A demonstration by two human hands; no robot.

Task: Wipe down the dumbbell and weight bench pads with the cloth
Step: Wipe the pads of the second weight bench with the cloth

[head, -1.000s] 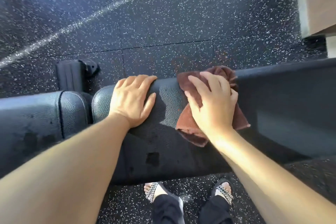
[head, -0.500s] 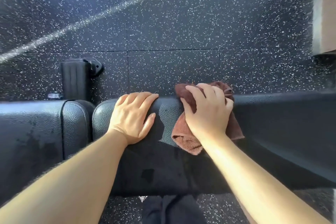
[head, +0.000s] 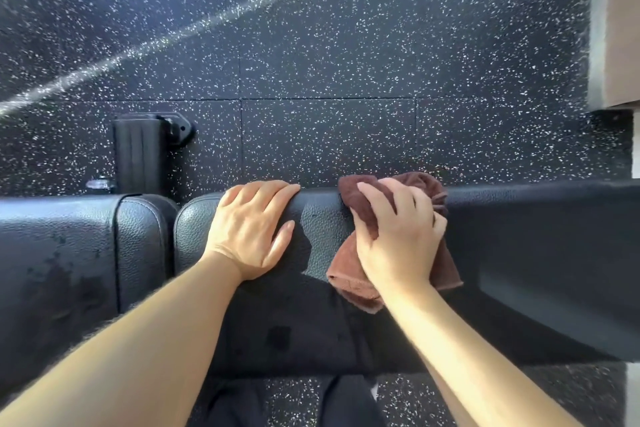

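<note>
A black leather weight bench runs across the view. Its long back pad (head: 519, 236) fills the middle and right; a shorter seat pad (head: 69, 253) lies at the left with a gap between them. My right hand (head: 398, 236) presses a bunched brown cloth (head: 349, 281) onto the back pad near its far edge. My left hand (head: 252, 229) rests flat on the same pad, fingers curled over the far edge, holding nothing. Damp blotches show on the seat pad. No dumbbell is in view.
Black speckled rubber floor tiles (head: 329, 62) lie beyond the bench. A black bench foot with a bracket (head: 145, 149) stands on the floor behind the seat pad. A beige wall or cabinet corner (head: 616, 24) sits at the upper right. My dark trousers (head: 284, 406) show below.
The view has tilted so the bench sits lower in frame and my feet are out of sight. My right hand with the cloth has shifted slightly toward the far edge; the left hand stays put.
</note>
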